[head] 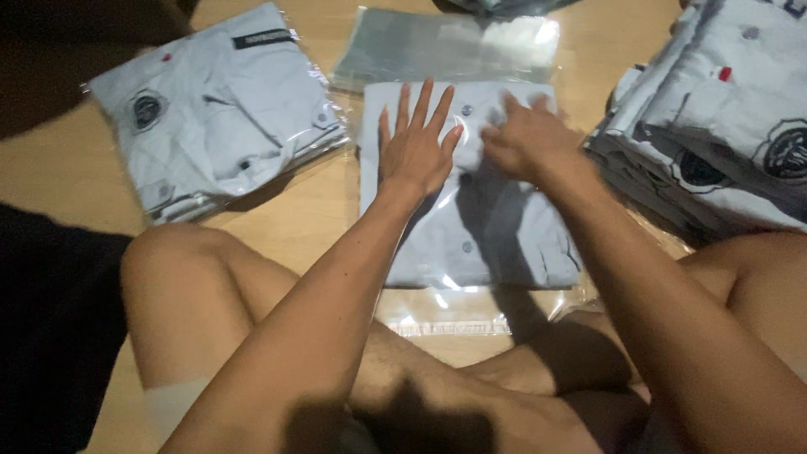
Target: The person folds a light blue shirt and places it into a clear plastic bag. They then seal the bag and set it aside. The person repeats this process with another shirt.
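Both hands (471, 143) press folded shirt (471, 227).

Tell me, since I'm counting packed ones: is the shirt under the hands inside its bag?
Inside: glossy clear film covers the folded shirt, and the bag's open end extends past its hem.

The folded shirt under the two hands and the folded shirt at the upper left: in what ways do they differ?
The shirt under the hands lies straight with its button row facing up, and the left hand and right hand press on it. The upper-left shirt lies turned at an angle, untouched, and shows a round dark badge. Both are pale grey, folded, in clear plastic bags, on the wooden floor.
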